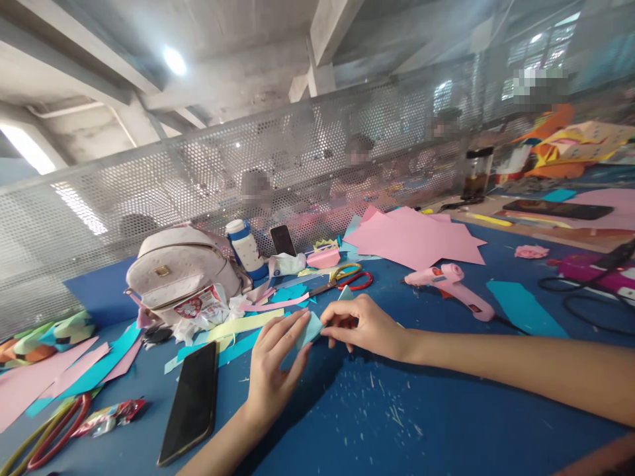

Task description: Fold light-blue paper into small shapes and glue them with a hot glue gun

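Between my two hands is a small piece of light blue paper [311, 328], raised a little above the blue table. My left hand [275, 363] grips it from the left, fingers along its far side and thumb on the near side. At its right edge, my right hand [364, 327] pinches the paper between thumb and fingertips. A pale blue corner shows above the right hand's fingers. Just beyond the hands lie scissors [342, 281] with red and yellow handles. To the right rests a pink glue gun [450, 288].
A black phone [191, 403] lies left of my left hand. Behind it stand a pale backpack [186, 271] and a white-and-blue bottle [245, 248]. Pink paper sheets [414, 237] lie at the back. A blue paper strip [526, 309] is right. A perforated metal screen [208, 172] borders the table.
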Demonstrator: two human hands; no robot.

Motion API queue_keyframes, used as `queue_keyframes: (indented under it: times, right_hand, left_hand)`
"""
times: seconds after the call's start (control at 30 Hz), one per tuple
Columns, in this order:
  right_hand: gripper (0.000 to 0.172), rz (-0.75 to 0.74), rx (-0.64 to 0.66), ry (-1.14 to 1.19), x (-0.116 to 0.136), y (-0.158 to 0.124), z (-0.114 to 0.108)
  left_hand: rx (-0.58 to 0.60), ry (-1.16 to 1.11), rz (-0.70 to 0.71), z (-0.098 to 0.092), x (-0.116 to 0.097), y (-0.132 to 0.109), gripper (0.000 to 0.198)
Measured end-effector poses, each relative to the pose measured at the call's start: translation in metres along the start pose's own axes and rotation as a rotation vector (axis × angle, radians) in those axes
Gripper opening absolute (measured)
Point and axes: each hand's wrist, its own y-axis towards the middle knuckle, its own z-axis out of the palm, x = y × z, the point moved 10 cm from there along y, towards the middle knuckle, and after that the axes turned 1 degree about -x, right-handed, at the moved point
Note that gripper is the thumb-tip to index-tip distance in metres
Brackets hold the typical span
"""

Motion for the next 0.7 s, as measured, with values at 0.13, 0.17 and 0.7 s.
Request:
queue_keyframes:
  times: [0.13, 0.17, 0.7]
  right_hand:
    - [0.021, -0.028, -0.013, -0.047, 0.004, 0.000, -0.002]
    - [0.021, -0.046, -0.006, -0.074, 0.006, 0.001, -0.002]
    - [0.020, -0.860, 0.346, -1.015, 0.066, -0.026, 0.037]
  left_hand:
    - [0.004, 0.008, 0.001, -0.001, -0.001, 0.000, 0.054]
    - [0.010, -0.009, -0.010, -0.001, -0.001, 0.001, 0.054]
    - [0.038, -0.144, -0.107, -0.010, -0.002, 0.018, 0.031]
